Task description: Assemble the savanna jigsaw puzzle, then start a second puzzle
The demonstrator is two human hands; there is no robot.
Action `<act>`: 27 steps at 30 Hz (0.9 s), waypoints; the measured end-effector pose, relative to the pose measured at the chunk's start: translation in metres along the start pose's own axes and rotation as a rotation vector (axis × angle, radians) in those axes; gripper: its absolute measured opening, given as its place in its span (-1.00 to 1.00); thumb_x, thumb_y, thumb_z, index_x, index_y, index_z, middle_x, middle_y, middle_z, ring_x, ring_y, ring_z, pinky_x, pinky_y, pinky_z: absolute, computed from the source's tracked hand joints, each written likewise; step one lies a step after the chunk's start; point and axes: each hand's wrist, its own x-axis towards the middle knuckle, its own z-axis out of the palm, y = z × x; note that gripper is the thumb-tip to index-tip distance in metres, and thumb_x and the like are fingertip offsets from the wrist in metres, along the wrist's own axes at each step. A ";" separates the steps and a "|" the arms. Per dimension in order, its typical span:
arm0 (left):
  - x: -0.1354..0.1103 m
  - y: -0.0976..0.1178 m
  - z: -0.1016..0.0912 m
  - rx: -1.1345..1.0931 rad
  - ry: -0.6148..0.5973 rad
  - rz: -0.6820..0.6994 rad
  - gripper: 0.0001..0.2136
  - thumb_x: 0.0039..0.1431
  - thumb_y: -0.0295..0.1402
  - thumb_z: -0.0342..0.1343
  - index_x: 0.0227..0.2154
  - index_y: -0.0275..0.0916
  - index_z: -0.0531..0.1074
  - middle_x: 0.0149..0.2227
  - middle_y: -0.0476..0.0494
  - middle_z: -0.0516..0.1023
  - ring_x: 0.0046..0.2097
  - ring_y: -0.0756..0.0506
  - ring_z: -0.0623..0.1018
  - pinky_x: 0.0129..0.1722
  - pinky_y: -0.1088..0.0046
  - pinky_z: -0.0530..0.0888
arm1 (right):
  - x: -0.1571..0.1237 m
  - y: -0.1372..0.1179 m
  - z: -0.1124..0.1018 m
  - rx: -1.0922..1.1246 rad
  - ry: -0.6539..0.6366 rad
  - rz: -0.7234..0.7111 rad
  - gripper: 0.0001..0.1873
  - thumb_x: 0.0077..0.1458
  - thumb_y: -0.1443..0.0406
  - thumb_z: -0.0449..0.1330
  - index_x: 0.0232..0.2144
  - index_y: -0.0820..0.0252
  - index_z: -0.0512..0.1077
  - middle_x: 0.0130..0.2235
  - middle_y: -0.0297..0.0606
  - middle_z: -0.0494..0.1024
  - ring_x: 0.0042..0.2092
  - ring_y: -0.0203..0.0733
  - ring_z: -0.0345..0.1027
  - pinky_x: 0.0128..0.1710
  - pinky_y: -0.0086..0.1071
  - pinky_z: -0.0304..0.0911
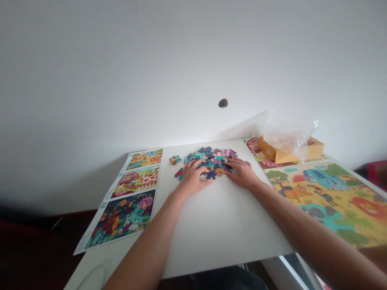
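Note:
A heap of dark, colourful jigsaw pieces (213, 163) lies on the white table (211, 225). My left hand (193, 177) rests on the heap's left side, fingers spread over the pieces. On the right edge of the heap lies my right hand (241, 171), its fingers stretched out over several pieces. Neither hand visibly grips a piece; what lies under the fingers is hidden. A small cluster of jigsaw pieces (175, 160) sits apart, left of the heap.
To the left lies a picture sheet (133, 181) with three printed scenes. An assembled animal puzzle (326, 201) covers the right side. Behind it, a yellow box (316, 149) stands with a clear plastic bag (287, 135) on it. A white wall (181, 80) borders the table's back.

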 end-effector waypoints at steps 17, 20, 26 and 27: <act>0.001 0.004 -0.004 -0.014 0.022 -0.025 -0.84 0.11 -0.33 0.20 -0.22 -0.09 0.55 0.20 -0.07 0.41 0.27 -0.29 0.28 0.24 -0.01 0.26 | -0.002 -0.006 -0.006 0.118 -0.041 -0.202 -0.66 0.16 0.24 0.16 -0.02 -0.08 0.54 0.09 -0.26 0.54 0.21 0.06 0.23 0.13 0.03 0.16; 0.001 0.001 -0.003 0.004 0.026 -0.060 -0.82 0.13 -0.36 0.17 -0.20 -0.10 0.55 0.20 -0.11 0.40 0.26 -0.29 0.29 0.23 -0.02 0.27 | -0.001 -0.005 -0.006 0.114 -0.014 -0.203 -0.70 0.17 0.23 0.16 -0.06 -0.05 0.56 0.04 -0.24 0.57 0.14 0.03 0.28 0.11 -0.03 0.18; 0.002 -0.007 0.003 0.048 0.052 -0.107 -0.76 0.13 -0.47 0.11 -0.17 -0.10 0.55 0.20 -0.05 0.41 0.24 -0.28 0.31 0.25 -0.01 0.27 | 0.000 -0.005 -0.003 0.107 0.020 -0.190 -0.74 0.18 0.21 0.19 -0.10 -0.04 0.58 -0.07 -0.22 0.58 0.01 -0.03 0.33 0.02 -0.15 0.21; 0.002 -0.009 0.003 0.049 0.057 -0.114 -0.74 0.13 -0.50 0.10 -0.17 -0.09 0.55 0.19 -0.03 0.42 0.23 -0.27 0.31 0.25 0.00 0.28 | 0.000 -0.005 -0.003 0.106 0.019 -0.180 -0.75 0.17 0.22 0.20 -0.10 -0.05 0.58 -0.08 -0.22 0.58 -0.01 -0.04 0.34 0.01 -0.16 0.21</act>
